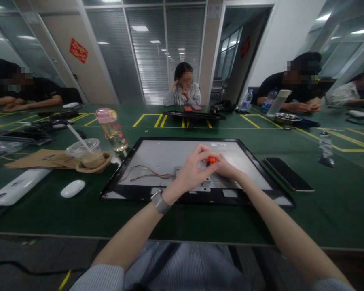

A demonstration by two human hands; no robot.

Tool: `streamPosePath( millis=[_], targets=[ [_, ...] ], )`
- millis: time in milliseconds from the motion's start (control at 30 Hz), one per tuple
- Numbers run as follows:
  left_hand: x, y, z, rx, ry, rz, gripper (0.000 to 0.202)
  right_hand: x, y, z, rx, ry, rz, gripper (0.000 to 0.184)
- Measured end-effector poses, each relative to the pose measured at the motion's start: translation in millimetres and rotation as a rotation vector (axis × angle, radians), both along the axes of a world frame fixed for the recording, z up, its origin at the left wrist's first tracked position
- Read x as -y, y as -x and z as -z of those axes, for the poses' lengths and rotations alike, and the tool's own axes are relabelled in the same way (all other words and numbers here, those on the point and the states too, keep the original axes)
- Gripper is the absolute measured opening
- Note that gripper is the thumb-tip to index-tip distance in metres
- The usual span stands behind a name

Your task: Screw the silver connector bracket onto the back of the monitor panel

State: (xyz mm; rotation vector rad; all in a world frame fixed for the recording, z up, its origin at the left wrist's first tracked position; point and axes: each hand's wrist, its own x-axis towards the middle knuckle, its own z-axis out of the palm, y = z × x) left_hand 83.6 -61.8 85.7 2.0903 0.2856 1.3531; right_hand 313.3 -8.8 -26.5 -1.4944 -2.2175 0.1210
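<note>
A flat display panel point(145, 155) with a black frame and grey back lies on the green table in front of me. Over a metal bracket point(204, 186) near its lower middle, my left hand point(191, 167) curls its thumb and fingers around an orange-and-black screwdriver point(211, 161). Only the handle's end shows; its shaft and tip are hidden. My right hand point(226, 167) closes on the same handle from the other side, its fingers partly covered. Thin coloured wires point(151, 173) lie on the panel left of the bracket.
Left of the panel are a pink-lidded bottle point(111, 129), a plastic cup point(87, 151), a white mouse-shaped item point(73, 188) and a white device point(16, 188). A phone point(288, 173) lies to the right, a metal bowl point(287, 119) farther back. Several people sit around the table.
</note>
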Motion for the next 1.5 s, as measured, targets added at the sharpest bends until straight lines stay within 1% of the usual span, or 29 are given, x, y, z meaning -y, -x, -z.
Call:
streamPosePath(
  millis=[67, 100, 133, 233, 300, 433, 567, 633, 767, 833, 900, 933, 1000, 1067, 1133, 1233, 1333, 1433, 1500],
  targets=[
    [-4, 4, 4.8, 0.040, -0.001, -0.076, 0.010, 1, 1, -3.1, 0.043, 0.050, 0.016, 0.040],
    [-6, 6, 7.5, 0.055, 0.027, -0.097, 0.012, 2, 1, -4.7, 0.059, 0.067, 0.016, 0.041],
    [-10, 8, 10.3, 0.063, 0.076, -0.090, 0.016, 3, 1, -6.3, 0.071, 0.082, 0.017, 0.042],
    [-20, 14, 17.7, 0.092, 0.248, 0.005, 0.027, 4, 0, -9.5, 0.088, 0.115, 0.009, 0.044],
    [-24, 16, 20.0, 0.083, 0.283, 0.017, 0.027, 5, -1, -10.4, 0.094, 0.122, 0.004, 0.045],
    [-24, 17, 16.9, 0.108, 0.253, 0.008, 0.027, 6, 0, -11.3, 0.100, 0.119, 0.012, 0.044],
    [-22, 17, 13.7, 0.099, 0.325, 0.088, 0.028, 6, 1, -12.0, 0.102, 0.113, 0.020, 0.043],
    [-23, 16, 14.8, 0.117, 0.352, 0.089, 0.027, 6, 2, -12.1, 0.106, 0.114, 0.023, 0.044],
    [-24, 13, 16.8, 0.151, 0.317, -0.042, 0.021, 5, 1, -11.6, 0.107, 0.123, 0.014, 0.045],
    [-22, 13, 15.4, 0.144, 0.276, -0.080, 0.019, 5, 1, -11.5, 0.097, 0.124, 0.017, 0.045],
    [-20, 14, 13.0, 0.136, 0.236, -0.080, 0.023, 6, 1, -11.7, 0.088, 0.125, 0.019, 0.045],
    [-19, 15, 11.9, 0.137, 0.227, -0.057, 0.024, 6, 1, -11.9, 0.086, 0.125, 0.020, 0.044],
    [-17, 16, 10.6, 0.136, 0.251, 0.005, 0.025, 6, 2, -12.4, 0.088, 0.132, 0.024, 0.044],
    [-17, 16, 10.9, 0.131, 0.296, 0.029, 0.024, 6, 2, -12.8, 0.091, 0.138, 0.026, 0.044],
    [-17, 16, 12.1, 0.133, 0.303, -0.018, 0.020, 6, 2, -13.0, 0.093, 0.137, 0.023, 0.044],
    [-19, 15, 13.3, 0.155, 0.246, -0.109, 0.013, 6, 2, -13.3, 0.100, 0.122, 0.019, 0.043],
    [-20, 16, 11.5, 0.155, 0.193, -0.156, 0.012, 6, 2, -14.5, 0.110, 0.119, 0.027, 0.044],
    [-20, 19, 8.1, 0.124, 0.180, -0.154, 0.013, 7, 3, -16.3, 0.107, 0.129, 0.018, 0.045],
    [-20, 20, 6.9, 0.119, 0.219, -0.116, 0.015, 8, 3, -17.1, 0.103, 0.139, 0.012, 0.045]
  ],
)
